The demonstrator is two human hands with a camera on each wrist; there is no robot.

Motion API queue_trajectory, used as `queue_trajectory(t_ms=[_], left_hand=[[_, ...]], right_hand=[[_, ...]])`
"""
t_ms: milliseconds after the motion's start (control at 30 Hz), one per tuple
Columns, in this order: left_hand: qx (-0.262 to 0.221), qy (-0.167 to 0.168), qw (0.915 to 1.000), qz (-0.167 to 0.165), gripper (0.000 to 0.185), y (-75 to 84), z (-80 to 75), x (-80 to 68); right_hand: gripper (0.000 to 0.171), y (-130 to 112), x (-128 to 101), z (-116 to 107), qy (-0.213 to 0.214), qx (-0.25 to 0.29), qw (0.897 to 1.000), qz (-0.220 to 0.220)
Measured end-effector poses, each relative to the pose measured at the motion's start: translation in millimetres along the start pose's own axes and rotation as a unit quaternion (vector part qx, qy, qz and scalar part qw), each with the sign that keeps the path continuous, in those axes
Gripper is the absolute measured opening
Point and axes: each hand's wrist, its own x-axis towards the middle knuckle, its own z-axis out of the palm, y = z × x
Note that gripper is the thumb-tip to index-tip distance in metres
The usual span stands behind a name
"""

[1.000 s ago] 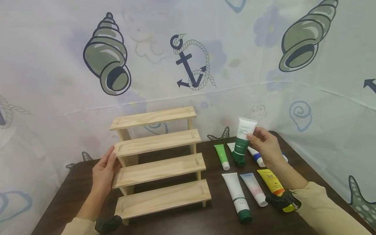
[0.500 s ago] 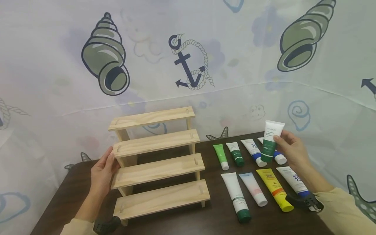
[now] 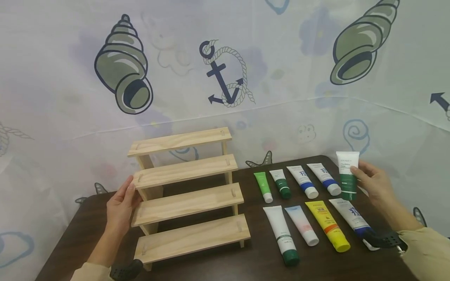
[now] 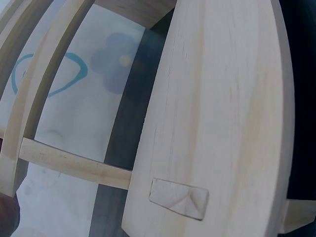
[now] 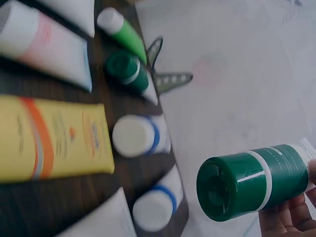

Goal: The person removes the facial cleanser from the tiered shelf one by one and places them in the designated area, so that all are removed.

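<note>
My right hand (image 3: 377, 183) pinches a white-and-green squeeze tube (image 3: 348, 175) between thumb and fingers, cap down, at the table's back right. In the right wrist view its dark green cap (image 5: 215, 190) faces the camera. My left hand (image 3: 120, 207) grips the left end of a four-tier wooden stepped rack (image 3: 186, 171) at its second shelf from the top. One of its fingertips (image 4: 7, 215) shows at a shelf end in the left wrist view, beside a large pale board (image 4: 217, 108); the rest of that hand is out of that view.
Two rows of tubes lie right of the rack. The back row has a green tube (image 3: 263, 187), a small white-and-green one (image 3: 280, 183) and two white-and-blue ones. The front row includes a yellow tube (image 3: 327, 225) and a pink-and-blue one (image 3: 302, 225). A printed cloth (image 3: 281, 128) hangs behind the dark table (image 3: 260, 269).
My right hand has carried the white-and-green tube rightward and slightly down, from above the back row to beyond its right end. My left hand stays on the rack.
</note>
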Motion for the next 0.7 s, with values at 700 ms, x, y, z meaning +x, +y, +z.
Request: queue_trajectory(t_ms=[700], left_hand=[[0.005,0.004,0.9999,0.011,0.061,-0.1,0.9,-1.9]], right_hand=[[0.081,106,30,-72,-0.113,-0.275,0.952,0.075]])
